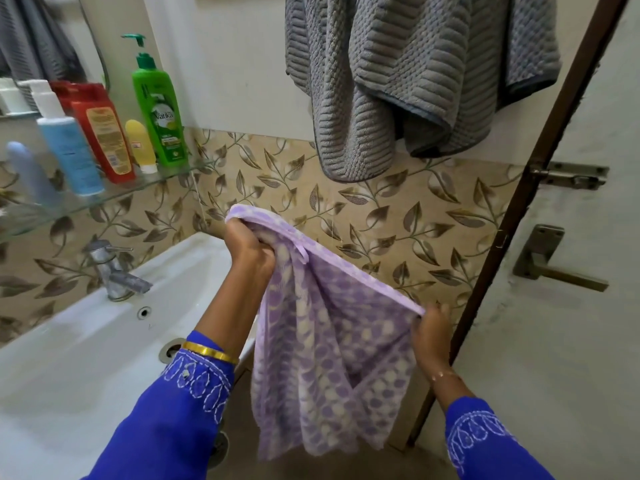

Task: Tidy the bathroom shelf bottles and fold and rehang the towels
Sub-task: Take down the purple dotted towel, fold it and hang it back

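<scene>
Item: bathroom shelf and towels, logged as I watched from the head camera, left to right

Bottles on the glass shelf (114, 194): I counted six clear ones, all upright: a pale blue-grey one (29, 174) at the left end, a white-capped blue one (69, 147), two red ones (100, 133) set one behind the other, a small yellow tube (140, 145) on its cap, and a tall green pump bottle (159, 109). More white shapes sat at the far left edge, too blurred for me to count.

Lilac spotted towel (329, 358): one, held in the air beside the basin (69, 341) and below the grey one. My left hand (247, 251) was bunched round its upper corner; my right hand (431, 336) pinched the hem at the other end, so the top edge ran taut between them. I judged it thin, light and limp, unlikely to slip, and best taken by its corners for folding.

Grey ribbed towel (415, 81): one, hung on the wall in uneven folds. It looked thicker and heavier, and I judged it would need both hands
</scene>
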A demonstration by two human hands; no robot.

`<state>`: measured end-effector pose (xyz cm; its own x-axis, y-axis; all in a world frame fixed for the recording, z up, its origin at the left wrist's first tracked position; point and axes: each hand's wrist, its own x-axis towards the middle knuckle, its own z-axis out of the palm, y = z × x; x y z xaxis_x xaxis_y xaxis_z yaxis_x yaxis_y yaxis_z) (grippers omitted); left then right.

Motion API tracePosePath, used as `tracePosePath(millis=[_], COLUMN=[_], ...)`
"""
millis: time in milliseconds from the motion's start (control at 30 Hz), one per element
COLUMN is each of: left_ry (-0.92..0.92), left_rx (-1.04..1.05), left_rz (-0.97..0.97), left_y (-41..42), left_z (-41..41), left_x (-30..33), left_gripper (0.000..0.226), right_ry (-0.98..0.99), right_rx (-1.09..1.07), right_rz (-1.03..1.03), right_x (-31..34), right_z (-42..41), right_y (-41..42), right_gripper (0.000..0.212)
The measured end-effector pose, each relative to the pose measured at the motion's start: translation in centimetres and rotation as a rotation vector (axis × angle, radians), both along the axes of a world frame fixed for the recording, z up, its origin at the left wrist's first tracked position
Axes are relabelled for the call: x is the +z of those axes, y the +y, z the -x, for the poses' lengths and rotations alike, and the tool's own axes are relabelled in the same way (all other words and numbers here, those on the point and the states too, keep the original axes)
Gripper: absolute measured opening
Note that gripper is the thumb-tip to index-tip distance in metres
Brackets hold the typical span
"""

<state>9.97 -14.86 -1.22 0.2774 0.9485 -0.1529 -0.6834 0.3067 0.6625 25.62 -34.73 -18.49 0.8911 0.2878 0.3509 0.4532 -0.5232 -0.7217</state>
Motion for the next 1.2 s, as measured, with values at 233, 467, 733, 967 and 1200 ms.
tracePosePath(millis=[233,467,733,967,1200], left_ry=[-0.038,-0.091,0.028,0.238,0.391], left_rx=[0.015,-0.018,-0.180,-0.343,-0.479], left_rz=[0.067,0.075,-0.016,-0.155,-0.455], left_y=[0.1,-0.3,-2.2,-4.2,-4.4], left_z=[-0.2,-0.7,-2.3,-2.3,-1.2], left_x=[-0.7,-1.0,-1.9,-3.7,-3.4], left_gripper=[0.035,0.033,0.037,0.035,0.018], right_ry=[-0.339,0.081,0.315,0.338,0.362], right_rx=[0.027,0.371,0.679,0.746,0.757], right_rz=[-0.257,0.759,0.313,-0.172,-0.250], right_x=[4.9,-3.0,5.5,10.0,11.2], right_z=[1.1,1.1,2.7,4.9,7.2], right_y=[3.0,0.5,4.6,6.3,6.4], right_gripper=[0.019,0.029,0.015,0.014,0.024])
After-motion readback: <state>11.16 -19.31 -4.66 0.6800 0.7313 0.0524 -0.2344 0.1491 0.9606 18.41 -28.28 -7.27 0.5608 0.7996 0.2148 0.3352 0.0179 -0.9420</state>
